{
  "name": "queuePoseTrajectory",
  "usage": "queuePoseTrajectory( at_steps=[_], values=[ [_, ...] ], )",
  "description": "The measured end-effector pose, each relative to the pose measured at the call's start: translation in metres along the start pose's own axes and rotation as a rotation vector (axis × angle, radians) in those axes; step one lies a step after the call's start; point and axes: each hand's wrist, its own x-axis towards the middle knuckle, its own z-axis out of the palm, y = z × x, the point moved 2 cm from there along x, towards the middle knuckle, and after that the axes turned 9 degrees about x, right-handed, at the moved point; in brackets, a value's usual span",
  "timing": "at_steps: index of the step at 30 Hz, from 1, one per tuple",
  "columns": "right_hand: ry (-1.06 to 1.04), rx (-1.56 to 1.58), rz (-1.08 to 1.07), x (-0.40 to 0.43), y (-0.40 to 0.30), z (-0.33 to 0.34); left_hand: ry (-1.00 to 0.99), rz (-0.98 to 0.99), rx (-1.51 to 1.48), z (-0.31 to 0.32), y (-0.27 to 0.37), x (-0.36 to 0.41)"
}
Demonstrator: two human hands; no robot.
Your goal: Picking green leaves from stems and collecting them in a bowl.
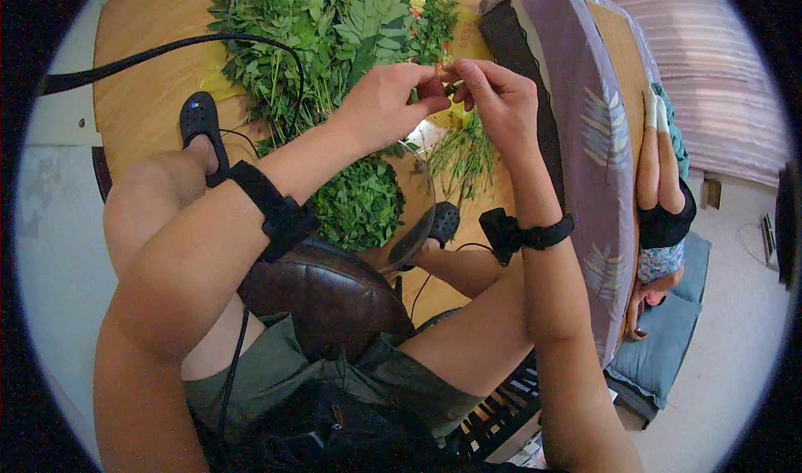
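My left hand and my right hand meet with bent fingers above the floor. A small reddish thing shows between the fingers of my left hand; I cannot tell what it is. The right fingertips are pinched close beside it, and what they hold is hidden. Beyond the hands a big heap of leafy green stems lies on yellow plastic bags. Below them stands a clear bowl with picked green leaves. Thin stems lie on the floor to its right.
A brown leather stool stands between my legs. At right is a bed with a purple sheet, where another person lies. A black cable arches over the leaves from the left. Dark clogs are on my feet.
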Motion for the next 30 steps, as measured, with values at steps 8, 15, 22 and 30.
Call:
queuePoseTrajectory(
  at_steps=[8,15,22,30],
  values=[
    [-0.015,0.149,-0.047,0.005,0.006,0.005,-0.006,-0.063,-0.052,0.002,-0.009,0.005],
    [0.015,-0.054,-0.038,0.003,0.007,-0.003,0.118,-0.097,0.019,-0.010,-0.004,0.009],
    [0.041,-0.204,-0.072,0.003,0.004,-0.004,0.245,-0.068,0.011,-0.013,-0.005,0.010],
    [0.045,-0.170,-0.058,0.005,0.004,-0.007,0.259,-0.049,-0.098,-0.009,-0.004,0.013]
  ],
)
